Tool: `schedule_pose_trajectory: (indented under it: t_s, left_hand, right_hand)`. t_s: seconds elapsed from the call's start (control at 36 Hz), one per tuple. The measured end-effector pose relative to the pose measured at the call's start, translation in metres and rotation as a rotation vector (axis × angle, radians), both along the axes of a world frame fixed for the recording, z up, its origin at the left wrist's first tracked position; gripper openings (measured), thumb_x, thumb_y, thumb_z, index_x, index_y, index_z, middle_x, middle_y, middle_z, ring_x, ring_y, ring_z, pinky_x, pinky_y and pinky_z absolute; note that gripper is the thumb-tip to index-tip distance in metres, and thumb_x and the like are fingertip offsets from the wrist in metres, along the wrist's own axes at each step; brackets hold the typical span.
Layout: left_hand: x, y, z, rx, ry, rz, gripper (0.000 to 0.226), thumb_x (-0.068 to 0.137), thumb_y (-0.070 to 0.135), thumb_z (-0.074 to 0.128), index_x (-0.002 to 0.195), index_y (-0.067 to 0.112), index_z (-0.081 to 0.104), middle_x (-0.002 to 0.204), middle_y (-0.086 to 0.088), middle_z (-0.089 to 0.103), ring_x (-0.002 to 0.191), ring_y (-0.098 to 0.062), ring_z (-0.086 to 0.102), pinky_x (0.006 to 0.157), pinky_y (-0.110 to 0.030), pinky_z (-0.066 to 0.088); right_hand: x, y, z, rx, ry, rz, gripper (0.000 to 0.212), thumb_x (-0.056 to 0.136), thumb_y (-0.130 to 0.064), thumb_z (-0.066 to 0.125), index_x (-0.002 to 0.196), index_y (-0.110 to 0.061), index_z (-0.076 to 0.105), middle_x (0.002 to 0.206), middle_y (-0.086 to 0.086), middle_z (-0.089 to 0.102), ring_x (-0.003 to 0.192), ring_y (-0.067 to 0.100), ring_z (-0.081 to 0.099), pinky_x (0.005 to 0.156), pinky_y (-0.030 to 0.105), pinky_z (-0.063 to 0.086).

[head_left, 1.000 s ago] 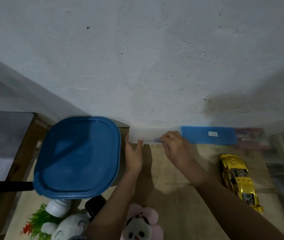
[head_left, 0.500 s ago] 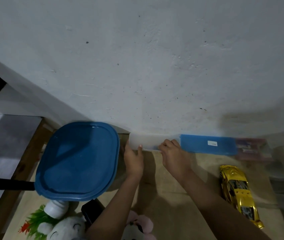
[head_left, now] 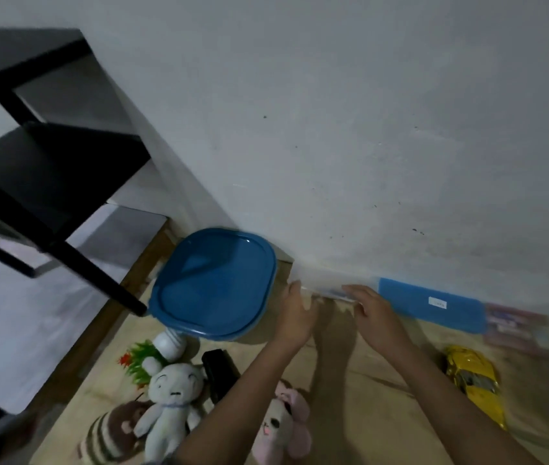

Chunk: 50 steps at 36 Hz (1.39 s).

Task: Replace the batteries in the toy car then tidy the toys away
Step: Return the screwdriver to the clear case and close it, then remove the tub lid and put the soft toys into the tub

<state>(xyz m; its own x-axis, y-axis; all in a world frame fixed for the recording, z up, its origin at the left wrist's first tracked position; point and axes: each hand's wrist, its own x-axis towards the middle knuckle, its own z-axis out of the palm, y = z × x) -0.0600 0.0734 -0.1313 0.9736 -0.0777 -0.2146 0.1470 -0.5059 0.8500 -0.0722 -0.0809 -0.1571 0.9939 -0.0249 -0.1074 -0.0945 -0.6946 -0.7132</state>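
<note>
Pale box (head_left: 328, 289) at far wall motion-blurred, left hand (head_left: 296, 317) and right hand (head_left: 375, 318) grips on it unclear, yellow toy car (head_left: 474, 380) smeared at right, pink plush (head_left: 288, 427) half behind left forearm (head_left: 232, 407)

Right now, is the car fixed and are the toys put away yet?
Not yet; nothing looks finished. The left hand and right hand are on the clear box by the wall. The yellow toy car lies untouched, so its batteries probably remain to do. The plush toys lie out beside the closed blue-lidded tub.
</note>
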Motion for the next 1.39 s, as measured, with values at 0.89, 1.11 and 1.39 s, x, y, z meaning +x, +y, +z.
schedule_pose_trajectory:
  t_s: [0.89, 1.11, 1.39]
  left_hand:
    - [0.039, 0.319, -0.049, -0.385, 0.135, -0.214, 0.095, 0.060, 0.007, 0.087, 0.131, 0.037, 0.031, 0.129, 0.020, 0.045, 0.120, 0.002, 0.047, 0.082, -0.010, 0.046]
    - [0.042, 0.319, -0.058, -0.450, 0.096, -0.259, 0.085, 0.064, 0.000, 0.083, 0.119, 0.049, 0.042, 0.118, 0.029, 0.059, 0.116, 0.000, 0.054, 0.092, -0.024, 0.048]
    - [0.036, 0.320, -0.060, -0.514, 0.160, -0.262, 0.079, 0.065, 0.008, 0.085, 0.128, 0.031, 0.042, 0.127, 0.009, 0.058, 0.121, -0.014, 0.054, 0.097, -0.044, 0.049]
  right_hand:
    - [0.057, 0.326, 0.035, 0.064, 0.209, 0.147, 0.017, 0.087, -0.015, 0.061, 0.101, -0.007, 0.062, 0.093, 0.008, 0.062, 0.083, 0.012, 0.056, 0.077, 0.022, 0.048]
    - [0.067, 0.342, 0.042, -0.230, 0.219, 0.238, 0.034, 0.071, -0.030, 0.076, 0.089, -0.007, 0.058, 0.089, 0.011, 0.063, 0.081, 0.023, 0.060, 0.070, 0.038, 0.052]
    - [0.069, 0.351, 0.052, -0.368, 0.160, 0.233, 0.033, 0.064, -0.024, 0.071, 0.082, 0.003, 0.062, 0.079, 0.017, 0.065, 0.074, 0.030, 0.061, 0.064, 0.041, 0.050]
